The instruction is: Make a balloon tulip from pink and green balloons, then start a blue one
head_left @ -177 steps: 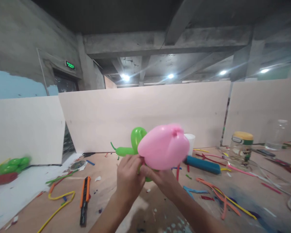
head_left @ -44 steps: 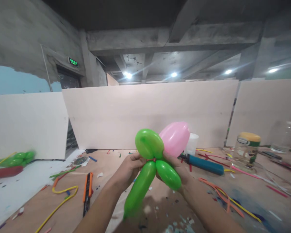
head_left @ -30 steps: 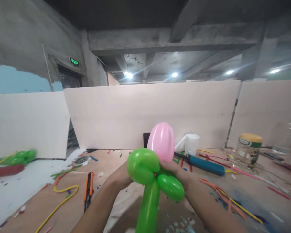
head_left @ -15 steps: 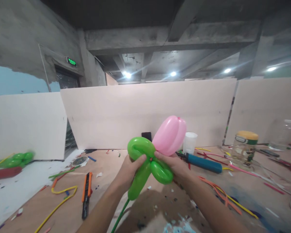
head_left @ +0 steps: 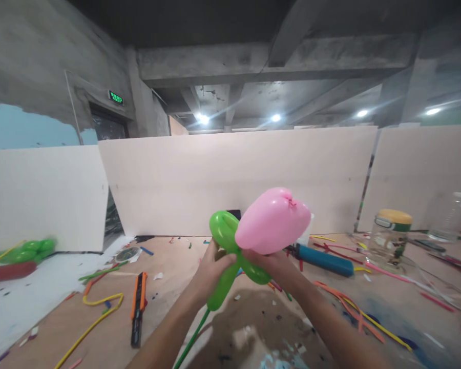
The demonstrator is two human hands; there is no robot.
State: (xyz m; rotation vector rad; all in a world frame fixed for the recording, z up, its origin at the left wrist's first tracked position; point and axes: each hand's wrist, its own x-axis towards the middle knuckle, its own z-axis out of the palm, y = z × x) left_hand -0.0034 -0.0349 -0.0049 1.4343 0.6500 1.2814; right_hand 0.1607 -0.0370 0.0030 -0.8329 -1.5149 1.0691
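A balloon flower is held up over the table between both hands. Its pink balloon bloom [head_left: 272, 225] points up and to the right, with a small twisted knot showing near its tip. Below it, the green balloon [head_left: 223, 287] forms a loop on each side and a stem with a thin uninflated tail running down toward me. My left hand [head_left: 217, 269] is closed around the stem just under the left loop. With its fingers at the base of the bloom, my right hand [head_left: 267, 261] grips near the joint and partly covers the right loop.
An orange and black utility knife [head_left: 138, 307] lies to the left, near a yellow uninflated balloon [head_left: 96, 323]. On the right are a blue hand pump [head_left: 325, 259], a yellow-lidded jar [head_left: 390, 236] and loose balloons. A white panel [head_left: 176, 184] stands behind; green twisted balloons [head_left: 30, 251] lie far left.
The pink bloom has tipped toward me and to the right, so its knotted tip now shows. The green loops have turned with it, and the right one is more hidden.
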